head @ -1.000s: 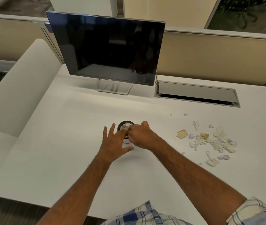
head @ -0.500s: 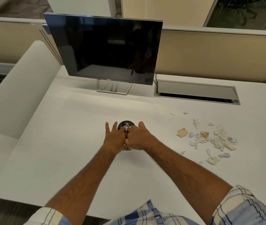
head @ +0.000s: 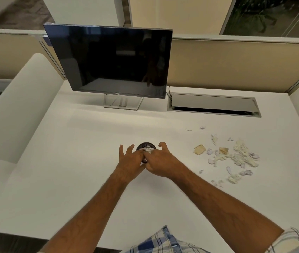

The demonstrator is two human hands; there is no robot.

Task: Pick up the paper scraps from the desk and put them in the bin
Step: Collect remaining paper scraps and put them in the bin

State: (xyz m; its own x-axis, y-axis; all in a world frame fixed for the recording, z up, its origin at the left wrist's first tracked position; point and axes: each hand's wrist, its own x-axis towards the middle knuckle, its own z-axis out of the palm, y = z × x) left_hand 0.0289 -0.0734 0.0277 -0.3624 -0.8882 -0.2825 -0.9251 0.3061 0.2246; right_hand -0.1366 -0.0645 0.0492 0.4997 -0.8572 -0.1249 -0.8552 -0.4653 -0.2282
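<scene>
A small dark round bin (head: 146,145) stands mid-desk with white paper scraps (head: 146,148) showing at its mouth. My left hand (head: 130,159) is against the bin's left side, its fingers spread and straight, one fingertip reaching over the rim. My right hand (head: 160,160) lies over the bin's right side with curled fingers that pinch a white scrap (head: 149,151) at the mouth. The hands hide the near half of the bin. Several crumpled white, beige and lilac scraps (head: 236,157) lie in a loose pile on the white desk (head: 72,170), well to the right of the bin.
A dark monitor (head: 112,61) on a metal stand sits at the back of the desk. To its right is a grey cable hatch (head: 212,105). Beige partition panels close off the back, and a white divider (head: 17,106) borders the left side.
My hands closed in together on the bin. The left hand moved right against it. The right hand's fingers now spread slightly over the mouth.
</scene>
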